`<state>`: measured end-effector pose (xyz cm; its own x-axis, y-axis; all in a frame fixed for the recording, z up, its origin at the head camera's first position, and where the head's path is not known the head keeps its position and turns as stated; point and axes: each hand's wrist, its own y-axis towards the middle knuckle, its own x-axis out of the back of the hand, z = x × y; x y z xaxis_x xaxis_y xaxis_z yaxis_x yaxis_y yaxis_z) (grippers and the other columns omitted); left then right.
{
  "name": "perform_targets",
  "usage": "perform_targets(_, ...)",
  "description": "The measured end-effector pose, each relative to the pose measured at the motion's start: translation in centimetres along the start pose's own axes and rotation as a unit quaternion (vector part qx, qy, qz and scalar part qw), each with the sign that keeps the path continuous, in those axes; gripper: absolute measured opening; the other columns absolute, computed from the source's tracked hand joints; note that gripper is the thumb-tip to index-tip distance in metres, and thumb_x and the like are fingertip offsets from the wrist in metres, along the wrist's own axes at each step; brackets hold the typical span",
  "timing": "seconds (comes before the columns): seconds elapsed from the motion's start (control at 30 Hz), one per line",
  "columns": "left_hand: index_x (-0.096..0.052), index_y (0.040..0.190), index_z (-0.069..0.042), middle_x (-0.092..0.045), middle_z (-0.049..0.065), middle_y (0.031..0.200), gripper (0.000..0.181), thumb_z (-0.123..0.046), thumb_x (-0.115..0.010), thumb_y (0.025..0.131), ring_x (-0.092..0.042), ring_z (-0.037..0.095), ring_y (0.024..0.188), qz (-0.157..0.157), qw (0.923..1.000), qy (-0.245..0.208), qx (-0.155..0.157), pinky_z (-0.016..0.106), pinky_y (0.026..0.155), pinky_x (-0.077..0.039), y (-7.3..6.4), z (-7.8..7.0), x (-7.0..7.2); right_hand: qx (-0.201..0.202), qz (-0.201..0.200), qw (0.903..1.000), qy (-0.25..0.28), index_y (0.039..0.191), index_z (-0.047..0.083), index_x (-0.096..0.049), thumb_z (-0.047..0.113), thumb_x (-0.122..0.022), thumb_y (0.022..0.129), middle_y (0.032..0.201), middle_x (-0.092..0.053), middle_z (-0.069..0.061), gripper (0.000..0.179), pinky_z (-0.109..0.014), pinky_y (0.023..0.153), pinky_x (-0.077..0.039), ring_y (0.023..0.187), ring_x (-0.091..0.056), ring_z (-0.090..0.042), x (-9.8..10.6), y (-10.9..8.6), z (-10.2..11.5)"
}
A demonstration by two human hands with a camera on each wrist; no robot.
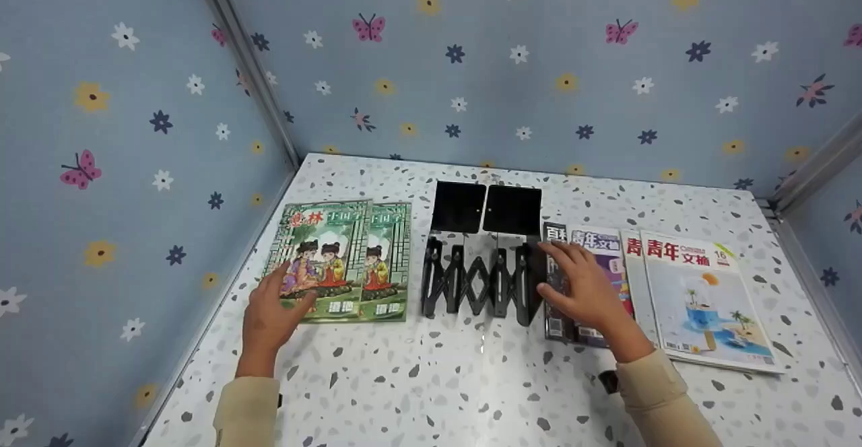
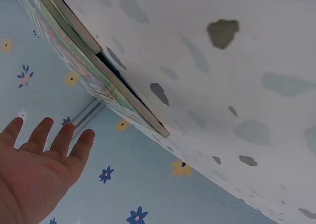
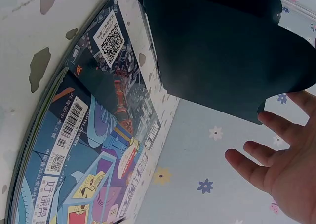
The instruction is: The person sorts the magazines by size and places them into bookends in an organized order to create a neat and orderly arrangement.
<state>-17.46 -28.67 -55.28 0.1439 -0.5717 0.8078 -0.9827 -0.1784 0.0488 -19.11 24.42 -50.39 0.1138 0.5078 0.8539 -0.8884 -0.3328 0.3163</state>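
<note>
My left hand (image 1: 269, 312), fingers loosely spread, hovers over the lower left of two overlapping green magazines (image 1: 350, 225) in the head view. The left wrist view shows its palm with nothing in it, apart from the magazines' edges (image 2: 131, 98). Between the magazine groups stands a black expandable bookend (image 1: 458, 279) with accordion slats and two flat square plates (image 1: 513, 209) behind. Beside its right end panel (image 3: 222, 51) is my right hand (image 1: 586, 285), fingers extended, fingertips right at the panel's edge. That hand overlaps a dark magazine and a purple magazine (image 1: 609, 262) below it.
Two overlapping white magazines (image 1: 707, 299) lie at the right of the speckled white table (image 1: 417, 393). Blue flower-patterned panels (image 1: 485, 83) enclose the table at the back and sides, with metal posts (image 1: 252, 63) at the corners.
</note>
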Motion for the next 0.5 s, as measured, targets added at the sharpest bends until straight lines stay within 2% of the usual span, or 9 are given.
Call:
perform_targets(0.23,-0.023,0.155,-0.018,-0.029,0.023,0.154,0.100,-0.077,-0.051,0.079,-0.029,0.052,0.134,0.013,0.9960,0.050,0.073,0.070,0.102,-0.024,0.2,1.3,-0.5,-0.005,0.003,1.0000,0.008,0.146,0.024,-0.043,0.043,-0.066,0.087,0.143,-0.047,-0.016,0.066,-0.066,0.102,-0.034,0.133,-0.038,-0.042,-0.1,-0.1,-0.2)
perform_targets(0.37,-0.021,0.155,-0.014,-0.028,0.026,0.152,0.107,-0.081,-0.050,0.076,-0.029,0.053,0.131,0.024,0.9913,0.067,0.111,0.070,0.099,-0.025,0.3,2.0,-0.5,-0.002,0.003,1.0000,0.007,0.146,0.026,-0.042,0.043,-0.066,0.086,0.143,-0.047,-0.016,0.067,-0.066,0.101,-0.034,0.132,-0.039,-0.041,-0.2,0.0,-0.3)
perform_targets(0.5,-0.018,0.155,-0.012,-0.027,0.030,0.151,0.108,-0.080,-0.050,0.077,-0.027,0.056,0.131,0.042,0.9874,0.076,0.133,0.072,0.097,-0.024,0.5,2.4,-0.4,-0.006,0.003,1.0000,0.006,0.147,0.027,-0.041,0.045,-0.067,0.085,0.143,-0.047,-0.016,0.070,-0.066,0.101,-0.034,0.133,-0.038,-0.041,-0.3,0.0,-0.3)
